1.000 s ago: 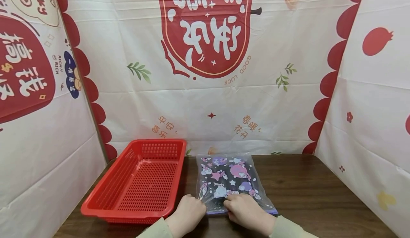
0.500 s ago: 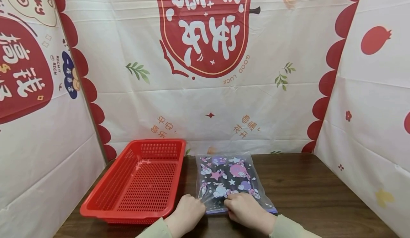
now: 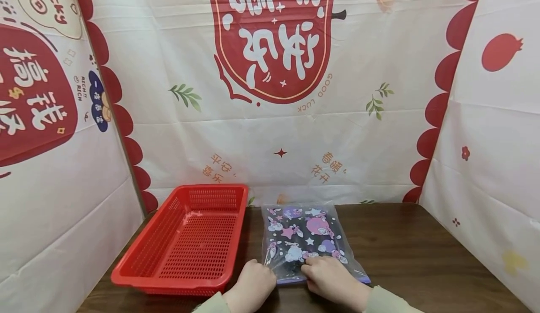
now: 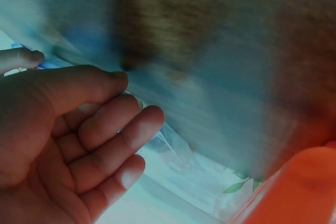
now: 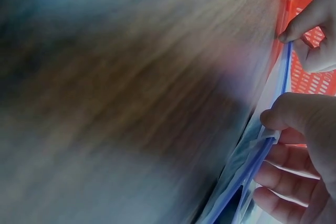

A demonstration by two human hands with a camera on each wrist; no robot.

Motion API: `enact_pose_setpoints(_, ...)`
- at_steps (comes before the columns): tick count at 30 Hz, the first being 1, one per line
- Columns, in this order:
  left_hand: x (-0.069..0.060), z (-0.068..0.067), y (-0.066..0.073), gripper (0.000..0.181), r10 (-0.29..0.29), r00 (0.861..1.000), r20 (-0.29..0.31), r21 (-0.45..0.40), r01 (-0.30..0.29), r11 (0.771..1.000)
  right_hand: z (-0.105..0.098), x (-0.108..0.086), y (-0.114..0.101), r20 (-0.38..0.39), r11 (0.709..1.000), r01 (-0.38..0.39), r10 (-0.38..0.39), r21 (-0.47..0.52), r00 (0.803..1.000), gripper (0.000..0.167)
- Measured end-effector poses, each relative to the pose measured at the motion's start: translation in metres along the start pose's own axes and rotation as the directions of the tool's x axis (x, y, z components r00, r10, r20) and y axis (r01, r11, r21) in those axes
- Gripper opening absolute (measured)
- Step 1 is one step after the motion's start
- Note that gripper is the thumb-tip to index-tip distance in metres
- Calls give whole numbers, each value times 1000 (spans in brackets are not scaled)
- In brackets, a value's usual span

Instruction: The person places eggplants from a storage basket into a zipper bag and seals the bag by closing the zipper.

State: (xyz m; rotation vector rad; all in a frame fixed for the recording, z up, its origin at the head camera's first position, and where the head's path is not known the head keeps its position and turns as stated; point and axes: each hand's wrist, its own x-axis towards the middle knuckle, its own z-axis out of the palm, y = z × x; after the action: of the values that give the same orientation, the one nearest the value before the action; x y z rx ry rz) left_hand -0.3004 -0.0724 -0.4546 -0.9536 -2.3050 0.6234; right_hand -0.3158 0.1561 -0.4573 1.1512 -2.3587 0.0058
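A clear zip bag (image 3: 310,231) lies flat on the table, its near edge toward me. Pink, purple and white cartoon figures and stars cover its dark middle. Along that near edge runs a blue-purple zip strip (image 5: 239,182). My left hand (image 3: 255,282) pinches the bag's near left corner between thumb and forefinger; the other fingers are loosely bent in the left wrist view. Farther right on the same edge, my right hand (image 3: 335,280) pinches the strip with its thumb on top. A small pale piece shows at that thumb in the right wrist view; its kind is unclear.
A red plastic basket (image 3: 240,238) with slotted sides stands left of the bag, close to my left hand. Dark wood tabletop (image 3: 405,252) extends to the right. Printed white cloth (image 3: 278,135) hangs behind and on both sides.
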Motion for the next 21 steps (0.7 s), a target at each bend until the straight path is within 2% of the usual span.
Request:
enact_pose_setpoints(5,1,0,2,23,0,999,-45,21,1,1000,1,-3,2,-27,1000,-4,4,-6,1000,22)
enact_pose_setpoints(12,-1,3,5,24,-25,1000,-4,-7,25,1000,3,-6,-1,-17,1000,-17,17,9,1000,20)
enact_pose_setpoints(21,-1,2,7,24,-52,999,-4,-18,52,998,2,-8,1,-35,1000,-16,17,15,999,23)
